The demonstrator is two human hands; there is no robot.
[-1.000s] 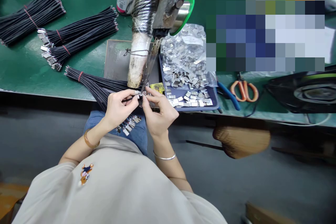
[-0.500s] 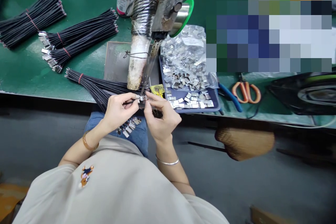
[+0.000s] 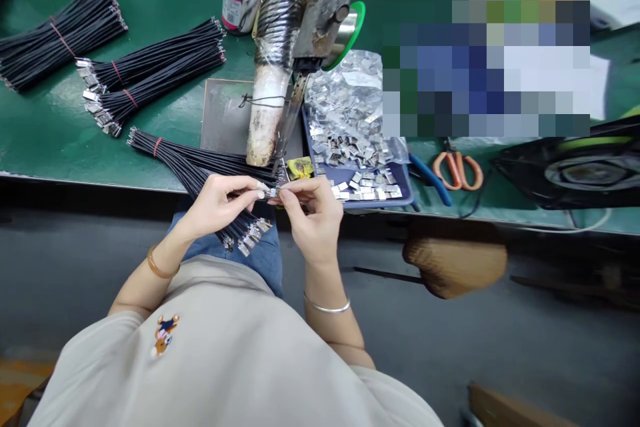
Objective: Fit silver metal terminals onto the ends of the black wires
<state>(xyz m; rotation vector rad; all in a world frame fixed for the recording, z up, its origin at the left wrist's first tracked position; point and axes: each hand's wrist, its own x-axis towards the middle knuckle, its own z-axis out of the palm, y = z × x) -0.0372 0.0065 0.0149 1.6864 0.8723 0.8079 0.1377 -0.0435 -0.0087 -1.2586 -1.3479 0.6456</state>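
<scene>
My left hand pinches a black cable at its end, where a small silver metal connector sits between my hands. The thumb and fingers of my right hand are closed on the right side of that connector. Under my left hand a bundle of black cables runs along the table's edge, with several metal-tipped ends hanging over my lap. Just above my fingers are a yellow sponge and the lower end of a thin metal tool on an arm.
A blue tray of silver connectors and a plastic bag lies right of my hands. A white-ended hose hangs over a grey plate. Tied cable bundles lie left; orange-handled pliers lie right.
My right hand has turned more upright, its fingertips now closer round the connector. The connector has shifted slightly down, away from the metal tool's tip. The view has shifted a little.
</scene>
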